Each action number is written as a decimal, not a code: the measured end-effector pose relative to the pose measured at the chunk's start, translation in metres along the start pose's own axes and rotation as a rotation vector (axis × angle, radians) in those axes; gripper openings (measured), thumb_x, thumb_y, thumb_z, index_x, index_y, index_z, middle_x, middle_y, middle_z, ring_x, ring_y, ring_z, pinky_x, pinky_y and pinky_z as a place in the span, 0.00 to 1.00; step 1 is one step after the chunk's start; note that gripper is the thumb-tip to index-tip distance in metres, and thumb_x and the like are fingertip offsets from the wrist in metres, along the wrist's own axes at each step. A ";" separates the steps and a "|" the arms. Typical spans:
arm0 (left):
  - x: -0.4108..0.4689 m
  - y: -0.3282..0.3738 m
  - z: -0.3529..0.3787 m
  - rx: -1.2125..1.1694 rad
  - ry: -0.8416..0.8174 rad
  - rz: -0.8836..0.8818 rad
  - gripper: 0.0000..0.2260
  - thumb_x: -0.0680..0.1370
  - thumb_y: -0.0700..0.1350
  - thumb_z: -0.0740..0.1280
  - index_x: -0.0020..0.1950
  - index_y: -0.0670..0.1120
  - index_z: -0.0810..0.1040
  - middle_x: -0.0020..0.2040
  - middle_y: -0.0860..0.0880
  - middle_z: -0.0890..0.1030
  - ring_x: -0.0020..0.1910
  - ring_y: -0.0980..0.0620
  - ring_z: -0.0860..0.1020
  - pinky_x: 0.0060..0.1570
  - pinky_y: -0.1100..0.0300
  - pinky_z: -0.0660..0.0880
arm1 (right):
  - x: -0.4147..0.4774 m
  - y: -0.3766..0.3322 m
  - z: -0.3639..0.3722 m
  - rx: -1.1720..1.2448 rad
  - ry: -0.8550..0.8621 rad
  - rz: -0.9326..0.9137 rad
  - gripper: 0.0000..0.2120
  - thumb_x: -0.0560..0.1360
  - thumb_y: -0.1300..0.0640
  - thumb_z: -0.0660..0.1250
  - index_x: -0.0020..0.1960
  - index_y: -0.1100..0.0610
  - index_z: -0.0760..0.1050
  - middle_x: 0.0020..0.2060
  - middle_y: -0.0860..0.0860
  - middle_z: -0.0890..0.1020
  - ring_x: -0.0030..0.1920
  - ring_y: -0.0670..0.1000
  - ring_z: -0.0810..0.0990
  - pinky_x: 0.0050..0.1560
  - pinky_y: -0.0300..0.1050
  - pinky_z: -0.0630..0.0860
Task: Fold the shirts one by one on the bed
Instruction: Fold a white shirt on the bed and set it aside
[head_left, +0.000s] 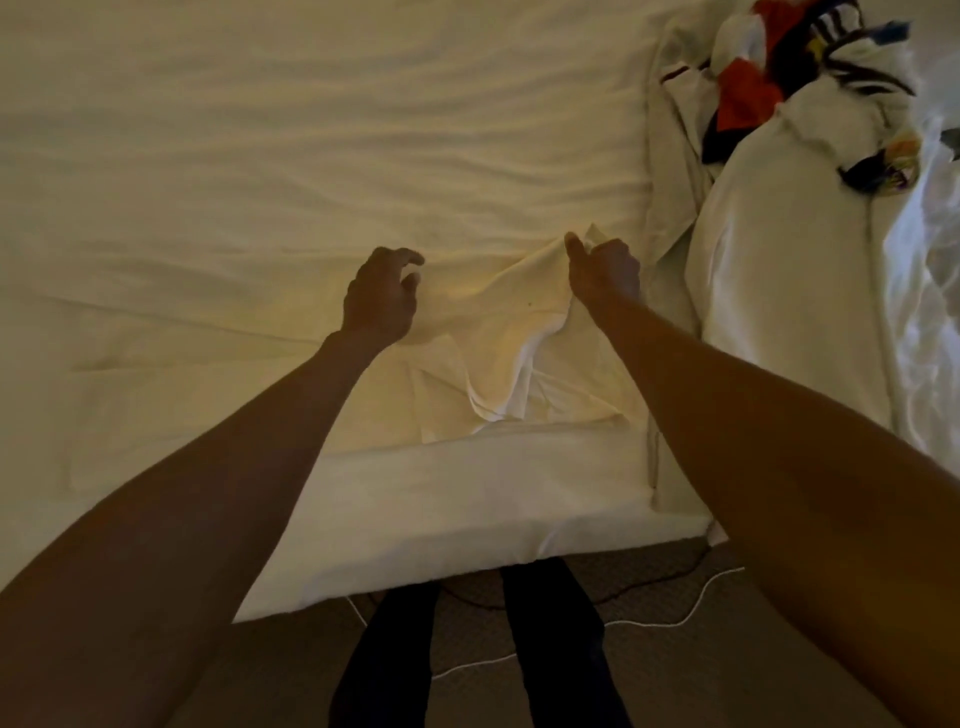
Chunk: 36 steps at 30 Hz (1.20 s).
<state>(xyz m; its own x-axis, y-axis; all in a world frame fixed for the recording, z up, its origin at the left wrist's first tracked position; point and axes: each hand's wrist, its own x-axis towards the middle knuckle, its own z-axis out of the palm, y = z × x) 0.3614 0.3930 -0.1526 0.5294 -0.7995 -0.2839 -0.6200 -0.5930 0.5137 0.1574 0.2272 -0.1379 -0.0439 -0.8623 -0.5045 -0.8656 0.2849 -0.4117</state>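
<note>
A pale shirt is seen lying crumpled on the bed, close to the near edge and a little right of the middle. Its cloth is bunched into soft folds, and one flap is doubled over towards the mattress edge. The far edge of the shirt is pinched by the right hand, whose grip is clamped on the cloth between thumb and curled fingers, so that the fabric is drawn up into a small peak there. The left hand is held just beside the shirt's left part, its grip apart, with the fingers loosely curled and nothing held in them. Whether it touches the sheet cannot be told. Both forearms are stretched out from the bottom corners of the view. To the right, a white duvet is heaped along the bed, and a pile of clothes in red, black and white is set on its far end, well apart from the shirt. Below the mattress edge, two dark-clad legs are seen standing on the carpet, over which a thin white cable is trailed.
</note>
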 end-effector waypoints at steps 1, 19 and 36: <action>0.008 0.005 0.006 -0.012 0.004 0.012 0.13 0.82 0.44 0.62 0.66 0.49 0.77 0.66 0.46 0.76 0.65 0.44 0.75 0.60 0.51 0.71 | 0.009 -0.004 0.000 0.008 0.000 0.018 0.32 0.77 0.36 0.62 0.68 0.61 0.70 0.65 0.58 0.76 0.66 0.59 0.75 0.62 0.49 0.71; 0.060 0.058 0.039 0.045 0.034 -0.333 0.08 0.79 0.53 0.67 0.52 0.53 0.84 0.55 0.46 0.83 0.56 0.39 0.79 0.47 0.55 0.71 | 0.062 0.032 -0.002 0.382 0.018 -0.012 0.08 0.78 0.58 0.67 0.54 0.60 0.79 0.48 0.51 0.78 0.52 0.51 0.77 0.46 0.35 0.70; -0.030 0.035 0.020 0.092 -0.064 0.066 0.18 0.74 0.41 0.64 0.62 0.50 0.77 0.62 0.48 0.76 0.60 0.43 0.74 0.55 0.47 0.73 | -0.002 0.049 -0.003 0.056 -0.010 -0.709 0.06 0.77 0.55 0.65 0.52 0.56 0.74 0.47 0.51 0.78 0.46 0.50 0.77 0.43 0.46 0.73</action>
<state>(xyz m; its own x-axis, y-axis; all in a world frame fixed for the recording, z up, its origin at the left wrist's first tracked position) 0.3127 0.3945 -0.1424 0.4495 -0.8399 -0.3042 -0.7047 -0.5426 0.4571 0.1133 0.2417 -0.1547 0.5251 -0.8443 -0.1070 -0.6568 -0.3222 -0.6817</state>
